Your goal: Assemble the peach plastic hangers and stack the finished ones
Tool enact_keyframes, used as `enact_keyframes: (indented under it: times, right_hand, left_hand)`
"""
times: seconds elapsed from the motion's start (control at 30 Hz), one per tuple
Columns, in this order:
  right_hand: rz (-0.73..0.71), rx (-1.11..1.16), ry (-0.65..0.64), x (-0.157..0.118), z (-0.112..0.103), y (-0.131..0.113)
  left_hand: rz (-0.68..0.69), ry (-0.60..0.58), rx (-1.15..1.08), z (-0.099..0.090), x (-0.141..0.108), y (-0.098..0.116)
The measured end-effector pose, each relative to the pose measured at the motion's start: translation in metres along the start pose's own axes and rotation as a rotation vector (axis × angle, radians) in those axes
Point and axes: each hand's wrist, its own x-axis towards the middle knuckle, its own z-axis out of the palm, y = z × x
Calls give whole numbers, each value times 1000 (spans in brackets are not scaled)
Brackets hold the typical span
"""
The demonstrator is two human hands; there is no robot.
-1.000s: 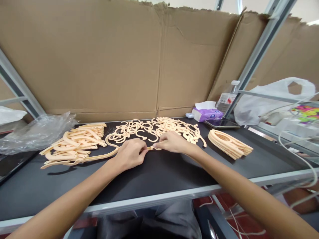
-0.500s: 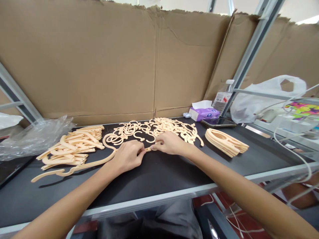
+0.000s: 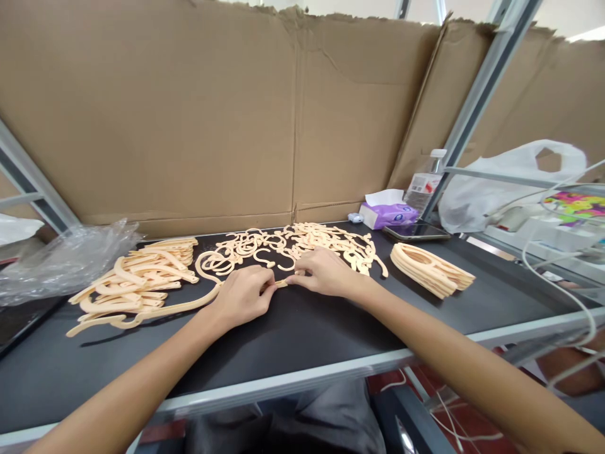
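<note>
A beige plastic clothes hanger [image 3: 184, 308] lies slantwise under my hands, its hooked arm reaching out to the left and its round hook [image 3: 202, 260] pointing to the back. My left hand [image 3: 243, 293] is closed around the hanger's middle, thumb and forefinger pinched. Just right of it, my right hand [image 3: 324, 272] pinches the short end that shows between the two hands. My fingers cover most of the part where they meet. Behind them lies a heap of loose hanger hooks [image 3: 326, 238]. Left of the hands is a pile of hanger arms [image 3: 142, 274].
A neat stack of hangers [image 3: 428, 271] stands to the right. Behind it are a phone [image 3: 416, 232], a purple tissue pack [image 3: 390, 214] and a water bottle [image 3: 425, 186]. Clear plastic wrap [image 3: 70, 255] lies at the left. A cardboard wall [image 3: 189, 120] closes off the back.
The hanger's left end has swung slightly up and to the right in the picture, nearer the pile of arms. Both hands keep their pinch in nearly the same place.
</note>
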Motion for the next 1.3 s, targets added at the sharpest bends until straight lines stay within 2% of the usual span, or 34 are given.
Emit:
enact_keyframes:
  times: [0.37,0.63,0.83,0.9,1.0,1.07,1.13,1.23,1.3]
  right_hand:
    - [146,134,69,-1,2,1]
    - [288,260,131,1,-6,2]
    - [237,240,147,2,-2,1]
    - [200,201,238,2,0,3]
    - [190,70,492,2,0,6]
    - [207,-22,605,2,-2,7]
    - [222,-61,566,1,-3,4]
    - [247,-67,345,1,-1,-4]
    - [270,-62,249,1,3,-9]
  left_hand:
    - [27,78,22,3,-1,0]
    - [62,175,55,2,0,0]
    - [59,188,94,4,0,-2]
    - [56,192,97,6,0,-5]
    - [35,226,97,10,1,-10]
    - [17,255,97,11,1,-13]
    - [5,278,100,11,1,-14]
    - [2,295,101,10,1,-13]
    - [6,299,100,10,1,-12]
